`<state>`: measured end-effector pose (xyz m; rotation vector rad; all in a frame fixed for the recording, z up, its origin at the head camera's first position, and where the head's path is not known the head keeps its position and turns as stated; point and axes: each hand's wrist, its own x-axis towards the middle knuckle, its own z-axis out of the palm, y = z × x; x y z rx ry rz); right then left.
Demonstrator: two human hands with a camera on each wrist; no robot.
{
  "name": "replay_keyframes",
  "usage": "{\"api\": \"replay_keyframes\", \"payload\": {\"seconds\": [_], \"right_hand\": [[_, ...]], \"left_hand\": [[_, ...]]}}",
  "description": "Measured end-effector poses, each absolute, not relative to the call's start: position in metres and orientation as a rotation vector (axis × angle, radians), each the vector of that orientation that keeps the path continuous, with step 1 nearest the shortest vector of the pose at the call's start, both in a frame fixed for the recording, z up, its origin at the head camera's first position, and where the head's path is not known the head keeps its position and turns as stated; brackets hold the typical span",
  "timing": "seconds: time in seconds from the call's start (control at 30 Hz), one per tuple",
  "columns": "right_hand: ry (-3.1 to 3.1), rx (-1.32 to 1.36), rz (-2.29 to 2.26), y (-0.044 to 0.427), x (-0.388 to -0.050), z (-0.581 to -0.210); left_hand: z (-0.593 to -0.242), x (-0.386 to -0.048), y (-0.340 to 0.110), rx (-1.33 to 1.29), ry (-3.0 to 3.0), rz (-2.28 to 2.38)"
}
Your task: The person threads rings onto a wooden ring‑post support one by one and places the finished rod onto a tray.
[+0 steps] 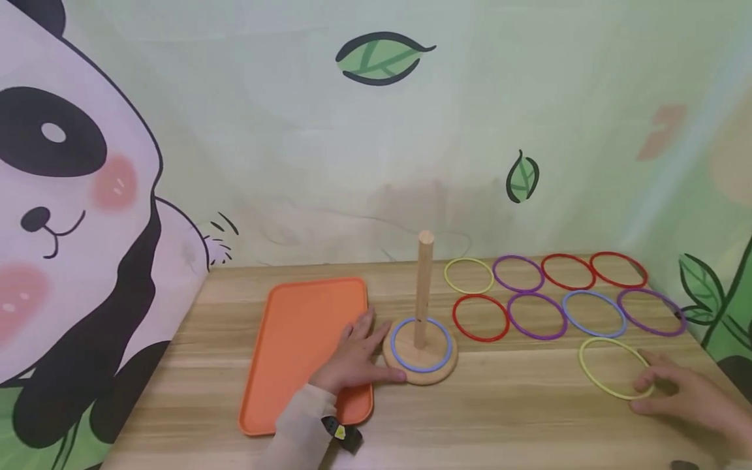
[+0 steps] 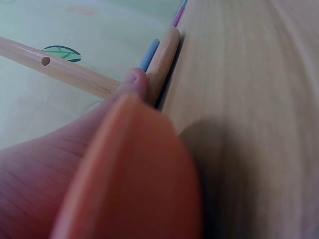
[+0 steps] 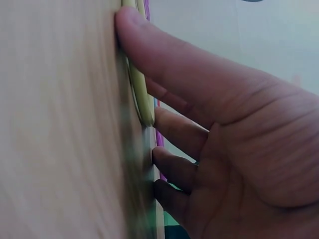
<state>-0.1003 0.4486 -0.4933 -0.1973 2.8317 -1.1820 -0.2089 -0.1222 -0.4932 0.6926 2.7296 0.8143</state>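
Observation:
In the head view a round wooden base (image 1: 427, 378) carries an upright wooden peg (image 1: 424, 281). A blue ring (image 1: 420, 371) lies on that base, around the peg. My left hand (image 1: 355, 360) rests with thumb and fingers spread at the base's left edge, its wrist over the orange tray (image 1: 311, 326). On the far right my right hand (image 1: 681, 390) pinches the near right rim of a yellow ring (image 1: 580, 356) between thumb and fingers. The right wrist view shows this yellow ring (image 3: 141, 102) low against the tabletop, partly hidden behind the thumb.
Two rows of rings lie behind, right of the peg, among them a red ring (image 1: 454, 319), a purple ring (image 1: 510, 318), a blue ring (image 1: 565, 312) and another yellow ring (image 1: 446, 273). A printed cloth with a panda (image 1: 76, 130) hangs along the table's back.

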Motion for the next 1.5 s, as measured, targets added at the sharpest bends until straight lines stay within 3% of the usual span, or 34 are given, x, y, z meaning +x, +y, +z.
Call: {"api": "replay_keyframes", "payload": {"seconds": [0.53, 1.07, 1.5], "right_hand": [[2.84, -0.427, -1.206, 0.453, -0.092, -0.504], [2.916, -0.31, -1.076, 0.452, -0.107, -0.491], [2.783, -0.296, -1.271, 0.453, -0.099, -0.501]], "left_hand": [[-0.502, -0.2, -0.119, 0.669, 2.704, 0.869], [-0.503, -0.197, -0.115, 0.667, 2.738, 0.864], [-0.498, -0.206, -0.117, 0.685, 2.734, 0.826]]}}
